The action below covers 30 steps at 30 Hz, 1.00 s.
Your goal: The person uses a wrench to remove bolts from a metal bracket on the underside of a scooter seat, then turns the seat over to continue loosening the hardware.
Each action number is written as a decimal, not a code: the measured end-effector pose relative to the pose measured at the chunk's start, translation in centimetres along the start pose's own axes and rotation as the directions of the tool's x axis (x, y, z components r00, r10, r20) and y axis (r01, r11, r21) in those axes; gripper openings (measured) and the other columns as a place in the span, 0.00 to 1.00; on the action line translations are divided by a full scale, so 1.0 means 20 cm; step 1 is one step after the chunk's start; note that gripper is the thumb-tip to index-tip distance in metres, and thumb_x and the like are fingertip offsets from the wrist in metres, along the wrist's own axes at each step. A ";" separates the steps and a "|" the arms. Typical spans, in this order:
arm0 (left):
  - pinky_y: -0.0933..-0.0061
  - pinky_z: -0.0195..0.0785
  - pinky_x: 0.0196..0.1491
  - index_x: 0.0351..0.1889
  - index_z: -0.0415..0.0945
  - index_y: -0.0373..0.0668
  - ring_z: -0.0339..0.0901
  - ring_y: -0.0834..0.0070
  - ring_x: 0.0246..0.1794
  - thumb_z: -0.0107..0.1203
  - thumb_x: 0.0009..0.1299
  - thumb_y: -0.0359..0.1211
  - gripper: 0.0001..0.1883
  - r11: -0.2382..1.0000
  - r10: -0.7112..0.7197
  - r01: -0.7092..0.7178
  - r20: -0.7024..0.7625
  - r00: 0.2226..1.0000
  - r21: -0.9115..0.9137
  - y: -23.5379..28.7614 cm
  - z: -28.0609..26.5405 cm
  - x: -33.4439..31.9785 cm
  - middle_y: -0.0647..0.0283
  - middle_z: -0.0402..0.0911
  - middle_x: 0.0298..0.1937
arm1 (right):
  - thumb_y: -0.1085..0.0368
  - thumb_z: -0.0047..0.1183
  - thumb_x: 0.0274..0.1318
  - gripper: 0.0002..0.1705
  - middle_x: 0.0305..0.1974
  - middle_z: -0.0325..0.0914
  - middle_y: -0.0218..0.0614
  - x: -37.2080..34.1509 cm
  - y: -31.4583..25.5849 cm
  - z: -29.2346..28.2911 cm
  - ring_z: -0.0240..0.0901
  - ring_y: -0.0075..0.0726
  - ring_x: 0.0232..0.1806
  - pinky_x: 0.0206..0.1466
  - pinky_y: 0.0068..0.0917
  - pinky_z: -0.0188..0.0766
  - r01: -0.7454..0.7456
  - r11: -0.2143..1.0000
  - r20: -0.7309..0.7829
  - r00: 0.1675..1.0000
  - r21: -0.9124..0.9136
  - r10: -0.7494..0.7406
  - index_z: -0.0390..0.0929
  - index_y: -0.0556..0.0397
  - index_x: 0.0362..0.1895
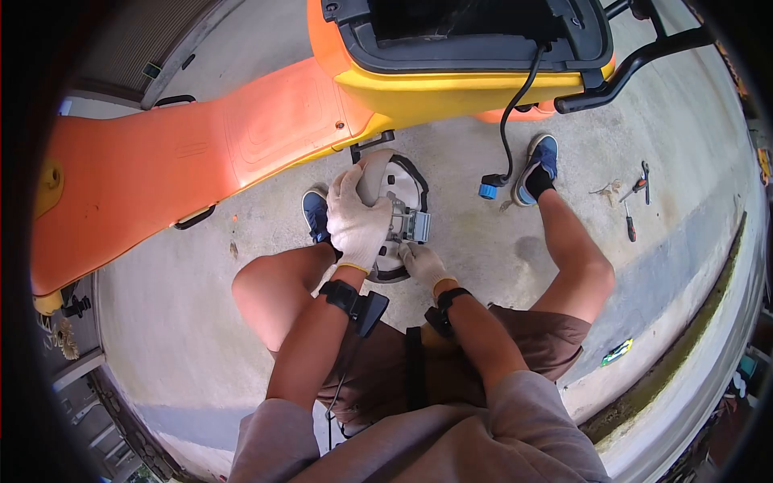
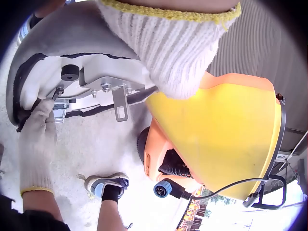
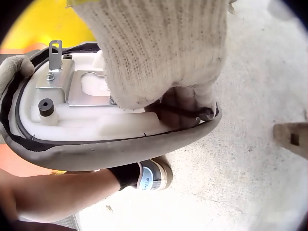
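An upturned scooter seat (image 1: 407, 181), with a grey cover and a white plastic underside, is between the person's legs. My left hand (image 1: 354, 219), in a white knitted glove, grips the seat's edge; its fingers curl over the rim in the right wrist view. Metal brackets (image 3: 55, 79) and black rubber stoppers (image 2: 70, 72) sit on the underside. The gloved right hand (image 1: 424, 264) pinches a small dark tool (image 2: 55, 95) at a bolt (image 2: 59, 90) near the metal latch plate. Fingers hide most of the tool, so I cannot tell its exact kind.
An orange and yellow scooter (image 1: 282, 121) stands ahead, with a black grab rail (image 1: 636, 68) at its right. From its seat opening hangs a black cable (image 1: 506, 121) ending in a blue connector (image 1: 488, 191). Hand tools (image 1: 630, 229) lie on the concrete at right.
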State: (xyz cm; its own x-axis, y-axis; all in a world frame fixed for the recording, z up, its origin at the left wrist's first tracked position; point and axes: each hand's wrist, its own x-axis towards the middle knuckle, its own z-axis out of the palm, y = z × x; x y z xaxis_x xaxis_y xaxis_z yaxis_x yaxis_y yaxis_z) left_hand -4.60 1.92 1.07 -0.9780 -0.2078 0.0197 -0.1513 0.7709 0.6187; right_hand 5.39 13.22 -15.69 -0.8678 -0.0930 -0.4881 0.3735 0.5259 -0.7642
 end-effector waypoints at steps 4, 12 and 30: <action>0.59 0.64 0.73 0.69 0.74 0.48 0.69 0.57 0.71 0.66 0.58 0.36 0.36 1.000 0.024 -0.024 0.019 1.000 0.002 0.01 0.02 -0.02 0.58 0.73 0.69 | 0.42 0.36 0.75 0.31 0.52 0.81 0.60 -0.03 -0.01 0.01 0.76 0.67 0.58 0.61 0.52 0.72 -0.055 0.998 -0.030 0.998 0.040 0.056 0.81 0.53 0.53; 0.58 0.60 0.74 0.70 0.72 0.47 0.67 0.54 0.72 0.65 0.60 0.38 0.36 0.998 0.057 -0.057 0.028 0.998 0.024 0.04 0.03 -0.10 0.54 0.70 0.71 | 0.50 0.31 0.79 0.25 0.53 0.81 0.57 -0.08 0.01 0.00 0.78 0.65 0.55 0.60 0.51 0.75 -0.141 0.986 0.037 0.989 -0.090 0.145 0.75 0.55 0.56; 0.60 0.64 0.71 0.65 0.76 0.42 0.71 0.54 0.70 0.65 0.57 0.29 0.33 0.990 0.140 -0.140 -0.048 0.989 -0.004 0.02 0.05 -0.16 0.54 0.73 0.69 | 0.48 0.45 0.69 0.22 0.50 0.82 0.54 0.00 0.18 0.19 0.78 0.64 0.53 0.58 0.52 0.74 -0.089 0.995 -0.110 0.990 -0.036 0.085 0.80 0.51 0.50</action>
State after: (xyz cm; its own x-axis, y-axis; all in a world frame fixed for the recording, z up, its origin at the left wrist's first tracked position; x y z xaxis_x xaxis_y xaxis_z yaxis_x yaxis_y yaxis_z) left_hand -1.62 3.43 0.45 -0.9815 -0.1267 0.1438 -0.0122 0.7901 0.6129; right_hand 7.97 11.90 -20.02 -0.8638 0.0454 -0.5017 0.4374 0.5618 -0.7022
